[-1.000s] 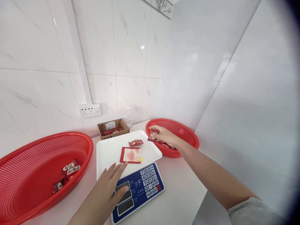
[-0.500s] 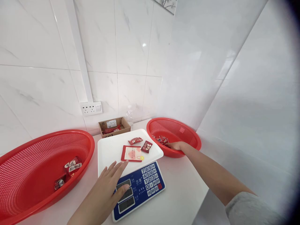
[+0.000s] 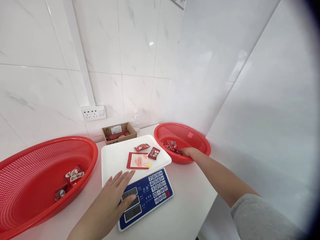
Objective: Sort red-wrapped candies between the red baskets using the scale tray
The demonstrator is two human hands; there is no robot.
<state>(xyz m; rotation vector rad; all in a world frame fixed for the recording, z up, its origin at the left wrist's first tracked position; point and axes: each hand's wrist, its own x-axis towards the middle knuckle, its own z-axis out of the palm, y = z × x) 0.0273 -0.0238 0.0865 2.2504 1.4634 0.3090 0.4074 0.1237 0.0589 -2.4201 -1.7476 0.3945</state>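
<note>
My left hand hovers over or rests on the left part of a blue and white digital scale, fingers spread, holding nothing. On the scale's white tray lie a red wrapped snack packet, a dark red packet and a red-edged, cream-coloured flat packet or card. My right hand reaches into the right red basket, beside several red snack packets. Its fingertips are hidden low in the basket, so I cannot see whether they grip a packet.
A larger red basket on the left holds several packets. Behind the scale stand a cardboard box with red packets inside and a clear plastic bottle. A socket sits on the tiled wall. The white table ends at the right.
My right hand has shifted slightly to the right inside the basket. My left hand keeps its place by the scale. The whole view has moved a little.
</note>
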